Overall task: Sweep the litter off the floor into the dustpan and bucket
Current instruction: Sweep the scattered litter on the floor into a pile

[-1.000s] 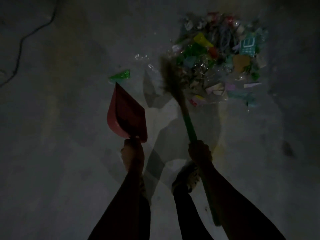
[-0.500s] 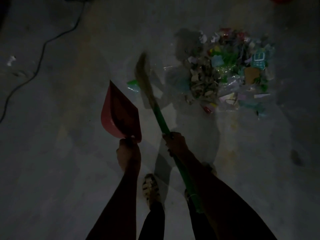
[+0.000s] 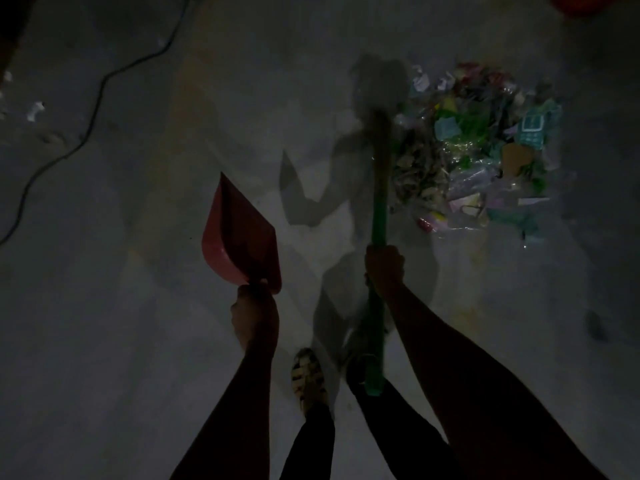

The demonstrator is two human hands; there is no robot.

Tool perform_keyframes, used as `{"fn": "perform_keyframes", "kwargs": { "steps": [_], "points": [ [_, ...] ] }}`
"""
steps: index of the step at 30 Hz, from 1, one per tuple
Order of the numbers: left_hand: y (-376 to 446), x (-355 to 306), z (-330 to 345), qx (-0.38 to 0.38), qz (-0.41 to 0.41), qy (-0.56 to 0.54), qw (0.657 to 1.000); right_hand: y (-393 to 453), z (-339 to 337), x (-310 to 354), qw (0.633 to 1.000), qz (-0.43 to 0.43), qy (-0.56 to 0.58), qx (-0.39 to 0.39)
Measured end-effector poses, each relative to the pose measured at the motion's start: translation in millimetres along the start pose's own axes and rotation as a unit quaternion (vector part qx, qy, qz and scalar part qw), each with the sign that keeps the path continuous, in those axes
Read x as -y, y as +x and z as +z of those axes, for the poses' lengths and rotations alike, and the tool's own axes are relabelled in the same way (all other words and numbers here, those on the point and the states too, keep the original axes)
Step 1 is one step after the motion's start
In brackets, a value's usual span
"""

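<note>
In the dim head view my left hand grips the handle of a red dustpan, held off the grey floor with its mouth pointing away from me. My right hand grips the green handle of a broom; its blurred straw head touches the left edge of a heap of colourful litter made of wrappers, paper and plastic. The dustpan is well left of the heap. A red rim, maybe the bucket, shows at the top right corner.
A black cable snakes across the floor at the upper left, with small white scraps near the left edge. My sandalled foot stands between my arms. Bare concrete floor surrounds me.
The broom swung from the left, near the dustpan, back right to the heap's edge. The stray green wrapper near the dustpan is no longer visible. The view has shifted up.
</note>
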State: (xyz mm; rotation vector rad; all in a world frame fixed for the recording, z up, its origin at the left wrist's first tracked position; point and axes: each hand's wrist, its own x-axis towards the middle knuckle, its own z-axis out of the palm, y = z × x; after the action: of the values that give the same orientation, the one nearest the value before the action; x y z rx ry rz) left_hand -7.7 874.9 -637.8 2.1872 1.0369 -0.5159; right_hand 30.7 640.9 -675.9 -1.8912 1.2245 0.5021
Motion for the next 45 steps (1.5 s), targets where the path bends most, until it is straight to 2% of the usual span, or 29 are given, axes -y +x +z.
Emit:
{"fn": "perform_keyframes", "kwargs": {
  "steps": [3,8,10,13,17,21,25,31,34,38,41,45],
  "points": [
    [5,-24,9,0.007,0.003,-0.001,1.0,-3,5,9,0.998,-0.036,0.034,-0.028],
    [20,-77,38,0.016,0.03,-0.007,0.999,16,13,21,0.993,-0.089,0.054,0.051],
    [29,-99,51,0.027,0.038,0.001,0.999,34,6,30,0.992,-0.071,0.02,0.105],
    [37,-130,67,0.044,0.059,0.017,0.997,70,-10,38,0.989,0.016,0.012,0.149],
    [50,-175,84,0.054,0.091,0.037,0.994,100,-36,49,0.992,0.089,-0.003,0.088],
    [63,-208,98,0.04,0.138,0.041,0.989,121,-55,62,0.998,0.06,-0.03,-0.003],
    [80,-227,107,0.058,0.135,0.061,0.987,127,-62,81,0.997,0.042,0.043,-0.052],
    [105,-245,102,0.082,0.188,0.087,0.975,118,-50,122,0.991,0.006,0.111,-0.075],
    [123,-263,86,0.099,0.222,0.124,0.962,113,-38,150,0.988,0.02,0.137,-0.072],
    [162,-293,48,0.126,0.241,0.122,0.954,106,-14,200,0.976,0.05,0.195,-0.081],
    [196,-320,16,0.121,0.298,0.134,0.937,105,6,241,0.962,0.076,0.244,-0.09],
    [238,-362,-4,0.083,0.385,0.134,0.909,118,23,286,0.959,0.075,0.256,-0.095]
  ]
}}
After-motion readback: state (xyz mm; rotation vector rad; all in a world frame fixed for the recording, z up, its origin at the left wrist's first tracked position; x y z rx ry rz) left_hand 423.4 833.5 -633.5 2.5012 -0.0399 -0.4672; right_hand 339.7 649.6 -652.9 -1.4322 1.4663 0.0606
